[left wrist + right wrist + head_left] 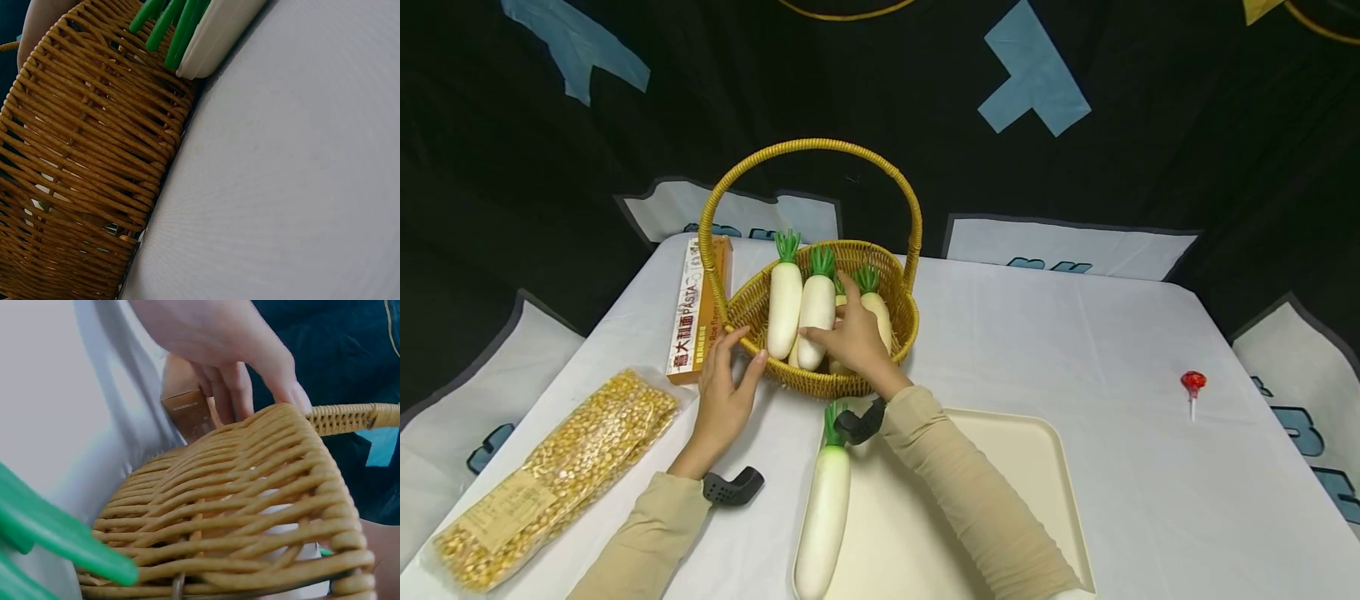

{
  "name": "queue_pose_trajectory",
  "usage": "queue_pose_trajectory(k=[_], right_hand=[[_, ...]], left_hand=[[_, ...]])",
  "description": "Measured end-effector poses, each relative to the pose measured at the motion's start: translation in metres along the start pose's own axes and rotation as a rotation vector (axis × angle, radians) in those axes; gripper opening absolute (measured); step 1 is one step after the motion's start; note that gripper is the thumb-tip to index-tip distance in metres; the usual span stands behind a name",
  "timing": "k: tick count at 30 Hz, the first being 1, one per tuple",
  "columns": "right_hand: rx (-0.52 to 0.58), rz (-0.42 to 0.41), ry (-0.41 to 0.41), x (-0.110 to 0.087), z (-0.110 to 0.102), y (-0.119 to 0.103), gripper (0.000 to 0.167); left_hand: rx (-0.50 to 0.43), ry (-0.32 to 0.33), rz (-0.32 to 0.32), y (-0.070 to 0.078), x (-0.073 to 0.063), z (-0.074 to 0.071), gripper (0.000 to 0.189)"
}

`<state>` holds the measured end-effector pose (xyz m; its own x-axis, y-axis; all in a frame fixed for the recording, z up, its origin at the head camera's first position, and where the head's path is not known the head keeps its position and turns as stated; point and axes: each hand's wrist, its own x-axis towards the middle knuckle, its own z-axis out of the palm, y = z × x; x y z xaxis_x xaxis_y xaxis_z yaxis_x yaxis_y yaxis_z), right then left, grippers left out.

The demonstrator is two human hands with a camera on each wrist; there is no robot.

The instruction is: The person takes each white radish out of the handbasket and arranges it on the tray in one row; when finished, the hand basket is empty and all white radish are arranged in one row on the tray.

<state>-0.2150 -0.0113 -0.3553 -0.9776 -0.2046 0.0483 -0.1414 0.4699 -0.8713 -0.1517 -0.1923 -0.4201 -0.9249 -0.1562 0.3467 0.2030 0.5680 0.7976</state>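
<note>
Head view: smooth, rounded white radish (817, 308) is lying in wicker basket (808, 383), long axis running near–far, green leaves (822, 262) pointing far. Right hand (861, 340) is touching it, whether grasping cannot be told; left hand (726, 398) is resting relaxed fingers at basket's left.

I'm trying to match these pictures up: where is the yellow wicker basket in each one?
Head view: the basket stands slightly left of centre, between the two hands.
Left wrist view: its woven side fills much of the left.
Right wrist view: its woven side spans the lower middle and right.
Shared landmark: green leaves of the radish outside the basket, below it in the head view, top in left wrist, lower left in right wrist.
</note>
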Motion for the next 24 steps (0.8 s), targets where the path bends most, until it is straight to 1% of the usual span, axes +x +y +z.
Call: queue_pose_trajectory(k=[3,5,10,13,15,17,20,22,24], right_hand=[[0.033,0.011,-0.028,0.0008,-0.0018,0.0004,0.087],[0.068,0.022,-0.061,0.0010,-0.0032,0.0005,0.081],[0.184,0.072,-0.148,0.0029,-0.0049,0.0010,0.069],[0.229,0.097,-0.174,0.0043,-0.0050,0.0017,0.065],[0.259,0.116,-0.179,0.0051,-0.0052,0.0031,0.062],[0.308,0.143,-0.143,0.0058,-0.0062,0.0052,0.058],[0.349,0.148,-0.097,0.0062,-0.0077,0.0060,0.058],[0.352,0.138,-0.076,0.0058,-0.0082,0.0053,0.059],[0.328,0.125,-0.078,0.0049,-0.0079,0.0041,0.059]], left_hand=[[-0.002,0.000,0.003,-0.0001,0.0002,0.0004,0.049],[-0.002,0.000,0.004,0.0001,0.0000,0.0005,0.049],[0.003,-0.001,0.006,0.0007,-0.0002,0.0003,0.049],[0.007,-0.001,0.006,0.0004,-0.0001,0.0002,0.049],[0.009,-0.002,0.003,0.0000,-0.0002,0.0004,0.049],[0.011,-0.003,0.000,-0.0002,-0.0006,0.0007,0.049],[0.008,-0.001,-0.002,0.0004,-0.0008,0.0004,0.048],[0.005,0.001,0.001,0.0003,-0.0006,0.0005,0.048],[0.002,-0.001,0.004,0.0000,0.0001,0.0008,0.048]])
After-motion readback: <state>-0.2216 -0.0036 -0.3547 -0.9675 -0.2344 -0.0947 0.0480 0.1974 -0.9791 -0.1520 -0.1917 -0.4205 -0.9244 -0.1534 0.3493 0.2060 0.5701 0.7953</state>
